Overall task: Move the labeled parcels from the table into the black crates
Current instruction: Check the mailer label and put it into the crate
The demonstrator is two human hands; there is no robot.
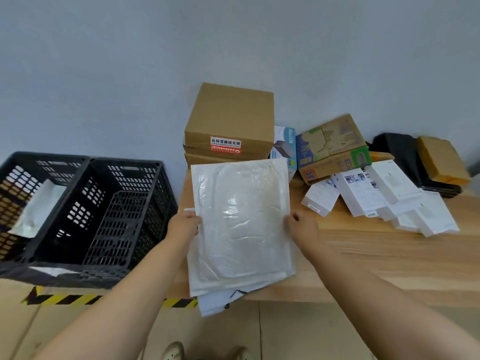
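A: Glossy white plastic, crinkled and catching the light: that is the flat poly mailer (240,224) in the middle of the frame, a soft rectangle with a second white bag (215,302) hanging out under its lower edge.

B: Who has it?

A: Both hands. The left hand (184,224) pinches its left edge and the right hand (302,226) its right edge, fingers closed on the film. It is held over the near left end of the pale wood-grain counter (376,255), just right of the crates.

B: And the crates?

A: Two black plastic lattice crates at the left of the frame, side by side. The left crate (15,188) holds one white mailer (39,206) leaning against its wall. In the right crate (124,211) I see only a pale strip at the near bottom edge; what it is I cannot tell.

B: Anything readable?

A: Behind the mailer stand stacked brown cardboard boxes (230,113); the top one carries a red and white sticker (225,146) printed "此标签撕毁无效". Beside them a blue and white carton (284,149) reads "USB". Further right lie a worn printed cardboard box (332,146), a scatter of small white boxes (389,198) with fine print too small to read, a black bag (400,152) and a tan padded envelope (441,159).
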